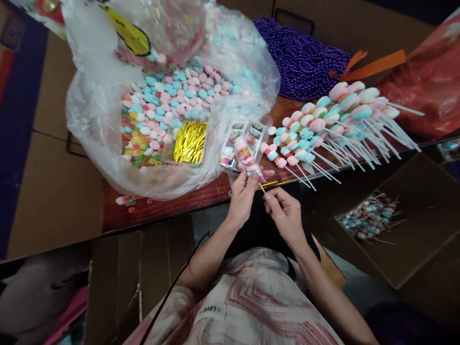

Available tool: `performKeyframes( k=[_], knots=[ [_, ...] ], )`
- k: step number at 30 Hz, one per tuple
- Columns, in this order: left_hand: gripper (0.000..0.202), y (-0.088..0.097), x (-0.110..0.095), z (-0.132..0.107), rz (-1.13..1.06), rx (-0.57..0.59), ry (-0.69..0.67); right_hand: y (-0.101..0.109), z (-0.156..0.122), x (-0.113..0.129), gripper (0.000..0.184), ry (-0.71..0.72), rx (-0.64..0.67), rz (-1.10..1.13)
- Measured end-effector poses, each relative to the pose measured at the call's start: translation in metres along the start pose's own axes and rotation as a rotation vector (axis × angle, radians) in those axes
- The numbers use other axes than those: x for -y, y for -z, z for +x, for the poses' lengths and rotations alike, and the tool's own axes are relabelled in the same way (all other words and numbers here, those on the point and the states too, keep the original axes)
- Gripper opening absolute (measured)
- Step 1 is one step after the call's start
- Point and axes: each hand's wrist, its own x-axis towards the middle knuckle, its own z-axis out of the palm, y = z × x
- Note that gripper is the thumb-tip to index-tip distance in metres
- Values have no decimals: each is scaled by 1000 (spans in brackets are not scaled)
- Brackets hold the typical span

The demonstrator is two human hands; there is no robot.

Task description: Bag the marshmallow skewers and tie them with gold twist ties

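My left hand is closed around the lower end of a candy skewer, a stack of pastel sweets in a clear wrapper on a white stick. The fingertips of my right hand pinch the bottom of that stick. A gold twist tie lies by the table edge, just above my right fingers. Behind the skewer are printed clear bags in a plastic tray. A clear box of gold twist ties stands left of them.
Loose pastel sweets fill a large plastic bag at left. Unwrapped candy skewers are heaped at right, sticks overhanging the table edge. Purple bead strings lie behind. Below right, a cardboard box holds wrapped skewers.
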Motion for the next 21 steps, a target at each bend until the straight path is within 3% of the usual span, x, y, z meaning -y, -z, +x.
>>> performKeyframes(
  k=[3,9,12,18,21],
  knots=[
    [37,-2,2,-4,10,-2,49,-1,-2,-5,29,-32,12,90],
    [31,-1,-2,-15,68,9,15,-15,2,-4,33,-85,7,265],
    [32,3,-4,-16,-5,18,58,-19,1,-1,34,-103,34,288],
    [30,10,0,-14,-6,-36,-16,-26,7,9,35,-50,6,144],
    [28,12,-8,-15,-18,-43,-33,-34,13,11,40,-62,13,226]
  ],
)
